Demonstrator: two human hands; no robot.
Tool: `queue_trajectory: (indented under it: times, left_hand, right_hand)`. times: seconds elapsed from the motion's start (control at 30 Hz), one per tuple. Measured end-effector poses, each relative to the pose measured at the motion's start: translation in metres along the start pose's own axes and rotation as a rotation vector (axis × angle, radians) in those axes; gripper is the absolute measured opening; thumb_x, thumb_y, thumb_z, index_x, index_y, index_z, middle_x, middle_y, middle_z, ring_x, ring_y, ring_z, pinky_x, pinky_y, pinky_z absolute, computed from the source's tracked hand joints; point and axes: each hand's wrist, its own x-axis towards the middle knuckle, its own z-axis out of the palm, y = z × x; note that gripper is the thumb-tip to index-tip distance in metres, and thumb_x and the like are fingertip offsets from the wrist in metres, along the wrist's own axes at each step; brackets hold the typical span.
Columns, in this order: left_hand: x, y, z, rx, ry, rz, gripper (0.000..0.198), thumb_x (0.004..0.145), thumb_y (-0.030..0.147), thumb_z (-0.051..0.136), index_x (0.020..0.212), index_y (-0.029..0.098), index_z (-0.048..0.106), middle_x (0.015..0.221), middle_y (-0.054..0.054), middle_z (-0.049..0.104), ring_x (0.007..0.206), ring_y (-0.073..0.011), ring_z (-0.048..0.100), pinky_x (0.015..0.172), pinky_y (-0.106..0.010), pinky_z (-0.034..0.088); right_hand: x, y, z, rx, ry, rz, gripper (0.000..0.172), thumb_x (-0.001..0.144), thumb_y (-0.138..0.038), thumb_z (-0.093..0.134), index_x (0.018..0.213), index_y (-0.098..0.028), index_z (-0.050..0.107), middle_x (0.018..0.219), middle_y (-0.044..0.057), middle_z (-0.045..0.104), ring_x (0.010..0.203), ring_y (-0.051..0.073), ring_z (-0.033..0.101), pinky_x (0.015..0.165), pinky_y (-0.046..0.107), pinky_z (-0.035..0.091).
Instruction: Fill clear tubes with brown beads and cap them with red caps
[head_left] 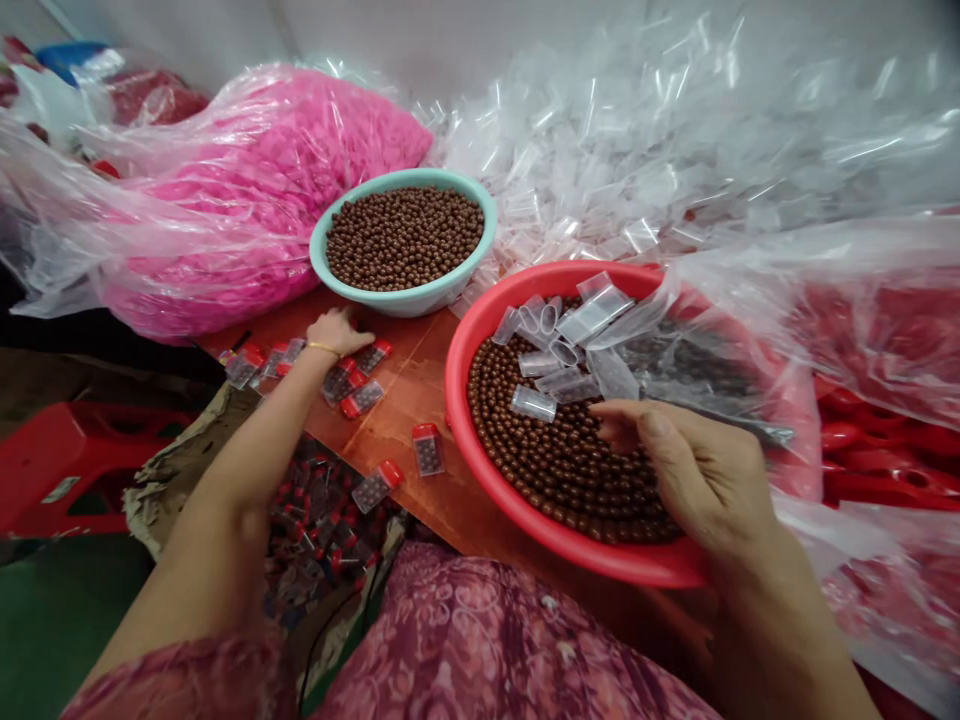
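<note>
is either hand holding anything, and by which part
It cannot be told: the left hand is at the red-capped containers, its fingers partly hidden; the right hand, over the red basin, shows no clearly held thing.

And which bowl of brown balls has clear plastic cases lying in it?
The red bowl, nearer the right hand; the pale blue bowl shows only balls.

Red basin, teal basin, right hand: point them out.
Red basin [458, 392], head view: left rim.
Teal basin [319, 250], head view: left rim.
Right hand [703, 468], head view: middle, by the thumb's base.
</note>
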Motion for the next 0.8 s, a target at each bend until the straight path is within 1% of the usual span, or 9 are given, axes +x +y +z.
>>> queue_trajectory:
  times: [0.13,0.23,0.3,0.37,0.5,0.57,0.63,0.7,0.8]
  left_hand:
    - [-0.093,-0.036,0.022,0.073,0.014,0.041,0.041,0.075,0.038,0.041,0.107,0.017,0.057,0.121,-0.013,0.057,0.112,-0.0309,0.055,0.091,-0.042,0.046]
    - [-0.169,-0.076,0.044,0.154,0.037,-0.052,0.039,0.077,0.038,0.037,0.103,0.016,0.057,0.115,-0.016,0.060,0.109,-0.0329,0.057,0.092,-0.047,0.044]
    - [-0.205,-0.093,0.054,0.199,0.036,-0.103,0.041,0.079,0.040,0.035,0.100,0.014,0.058,0.117,-0.022,0.059,0.115,-0.0378,0.052,0.096,-0.056,0.037]
    - [-0.223,-0.090,0.056,0.172,0.103,-0.110,0.047,0.083,0.044,0.032,0.107,0.011,0.057,0.124,-0.025,0.055,0.121,-0.0384,0.048,0.099,-0.058,0.033]
    - [-0.211,-0.022,0.051,0.036,0.209,0.191,0.059,0.083,0.056,0.038,0.126,0.016,0.049,0.139,-0.020,0.045,0.132,-0.0332,0.038,0.108,-0.054,0.025]
    - [-0.189,0.022,0.052,0.004,0.174,0.431,0.071,0.078,0.063,0.046,0.133,0.017,0.044,0.146,-0.019,0.035,0.137,-0.0349,0.029,0.111,-0.054,0.020]
    - [-0.161,0.054,0.056,-0.017,0.159,0.528,0.075,0.077,0.063,0.048,0.136,0.017,0.042,0.149,-0.020,0.029,0.139,-0.0377,0.023,0.110,-0.057,0.017]
    - [-0.130,0.068,0.058,-0.020,0.175,0.489,0.073,0.079,0.059,0.047,0.137,0.015,0.041,0.150,-0.022,0.025,0.139,-0.0392,0.021,0.109,-0.060,0.017]
    - [-0.089,0.057,0.050,0.019,0.145,0.373,0.066,0.080,0.053,0.049,0.136,0.018,0.044,0.151,-0.020,0.024,0.138,-0.0405,0.022,0.105,-0.061,0.021]
  right_hand:
    - [-0.003,-0.002,-0.002,0.033,-0.023,-0.019,0.033,0.093,-0.033,0.039,0.093,-0.021,0.070,0.073,0.001,0.070,0.064,0.013,0.065,0.060,0.024,0.052]
    - [-0.004,-0.003,-0.003,0.047,-0.037,-0.029,0.031,0.093,-0.032,0.040,0.094,-0.021,0.070,0.074,0.001,0.070,0.064,0.014,0.065,0.061,0.025,0.051]
    - [-0.004,-0.005,-0.004,0.047,-0.042,-0.047,0.032,0.093,-0.031,0.040,0.093,-0.021,0.070,0.074,0.002,0.070,0.063,0.013,0.065,0.061,0.025,0.051]
    - [-0.004,-0.005,-0.004,0.041,-0.046,-0.071,0.033,0.093,-0.030,0.039,0.090,-0.019,0.070,0.073,0.002,0.069,0.063,0.012,0.064,0.061,0.023,0.051]
    - [-0.002,-0.004,-0.003,0.011,-0.024,-0.091,0.033,0.093,-0.029,0.040,0.088,-0.017,0.070,0.070,0.003,0.069,0.061,0.012,0.064,0.059,0.022,0.050]
    - [-0.001,-0.003,-0.002,-0.004,-0.005,-0.088,0.033,0.093,-0.029,0.040,0.086,-0.017,0.070,0.069,0.003,0.069,0.060,0.012,0.064,0.058,0.022,0.049]
    - [0.001,-0.002,-0.002,-0.023,-0.006,-0.075,0.034,0.092,-0.032,0.041,0.084,-0.017,0.070,0.067,0.003,0.069,0.058,0.012,0.064,0.057,0.022,0.050]
    - [0.001,-0.001,-0.001,-0.049,-0.020,-0.056,0.035,0.091,-0.035,0.042,0.084,-0.018,0.071,0.067,0.003,0.070,0.057,0.013,0.064,0.056,0.023,0.050]
    - [0.000,0.001,-0.001,-0.083,-0.042,-0.050,0.035,0.090,-0.037,0.043,0.084,-0.018,0.071,0.067,0.004,0.071,0.056,0.014,0.066,0.054,0.024,0.051]
